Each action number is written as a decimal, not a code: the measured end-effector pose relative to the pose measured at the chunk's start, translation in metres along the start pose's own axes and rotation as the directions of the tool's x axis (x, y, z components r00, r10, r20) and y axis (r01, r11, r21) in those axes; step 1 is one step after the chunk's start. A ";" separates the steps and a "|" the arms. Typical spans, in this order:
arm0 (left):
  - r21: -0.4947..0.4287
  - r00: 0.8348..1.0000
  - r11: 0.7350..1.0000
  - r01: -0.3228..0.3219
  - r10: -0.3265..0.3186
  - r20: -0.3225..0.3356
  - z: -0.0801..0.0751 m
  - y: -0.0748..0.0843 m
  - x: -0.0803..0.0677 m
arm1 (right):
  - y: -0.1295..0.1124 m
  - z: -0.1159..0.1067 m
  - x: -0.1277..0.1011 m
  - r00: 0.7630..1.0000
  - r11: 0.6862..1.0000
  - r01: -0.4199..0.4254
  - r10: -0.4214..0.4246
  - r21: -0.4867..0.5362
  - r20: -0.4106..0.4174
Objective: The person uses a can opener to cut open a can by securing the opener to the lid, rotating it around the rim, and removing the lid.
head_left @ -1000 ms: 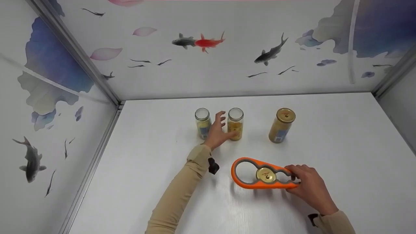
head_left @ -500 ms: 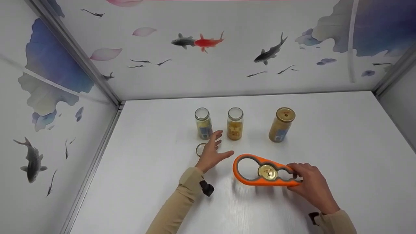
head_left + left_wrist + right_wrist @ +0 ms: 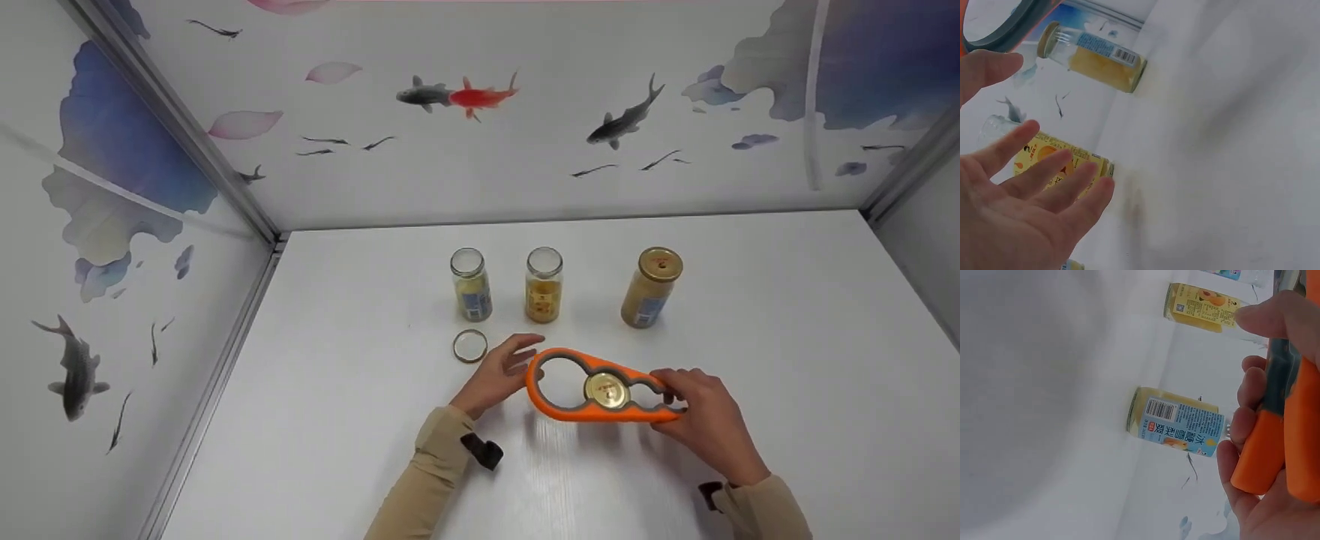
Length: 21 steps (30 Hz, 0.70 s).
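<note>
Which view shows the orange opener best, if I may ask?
The head view: the orange opener shows nearly whole, with a gold lid inside. The left wrist view catches only part of its ring; the right wrist view, mainly handles in the right hand.

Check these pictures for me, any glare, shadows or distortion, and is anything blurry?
Head view: pale glare on the white table near the bottom, soft shadow below the orange opener; the capped jar leans, probably lens distortion, its print unreadable. Left wrist view: diffuse shadow bands across the table, scene tilted. Right wrist view: also tilted, the blue label fairly crisp.
</note>
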State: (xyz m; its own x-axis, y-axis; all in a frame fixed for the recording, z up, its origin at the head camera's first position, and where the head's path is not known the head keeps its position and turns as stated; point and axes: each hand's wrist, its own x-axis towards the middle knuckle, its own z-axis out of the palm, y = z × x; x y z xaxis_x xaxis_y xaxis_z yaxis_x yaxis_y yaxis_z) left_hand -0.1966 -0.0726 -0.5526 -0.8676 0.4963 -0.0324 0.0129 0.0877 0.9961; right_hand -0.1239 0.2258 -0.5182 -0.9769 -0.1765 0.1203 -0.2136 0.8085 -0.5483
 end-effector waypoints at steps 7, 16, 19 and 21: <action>-0.237 0.986 0.967 -0.098 0.126 0.110 -0.003 -0.007 0.000 | -0.008 0.006 0.006 1.000 1.000 0.020 -0.020 0.007 -0.016; -0.580 0.971 0.811 -0.068 0.188 0.148 0.015 -0.010 -0.004 | -0.017 0.019 0.013 0.993 0.996 0.085 -0.082 0.034 -0.087; -0.458 0.959 0.885 -0.086 0.197 0.201 0.023 -0.008 -0.002 | -0.020 0.024 0.016 0.989 0.994 0.108 -0.105 0.031 -0.104; -0.398 0.947 0.912 -0.100 0.210 0.242 0.029 -0.007 0.002 | -0.023 0.026 0.018 0.988 0.993 0.114 -0.109 0.033 -0.108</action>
State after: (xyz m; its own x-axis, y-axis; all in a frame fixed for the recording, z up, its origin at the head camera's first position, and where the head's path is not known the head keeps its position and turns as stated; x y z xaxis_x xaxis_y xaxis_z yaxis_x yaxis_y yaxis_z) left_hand -0.1842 -0.0476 -0.5623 -0.6988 0.6975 0.1585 -0.0992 -0.3139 0.9442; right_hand -0.1370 0.1894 -0.5250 -0.9419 -0.2024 0.2679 -0.3230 0.7642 -0.5583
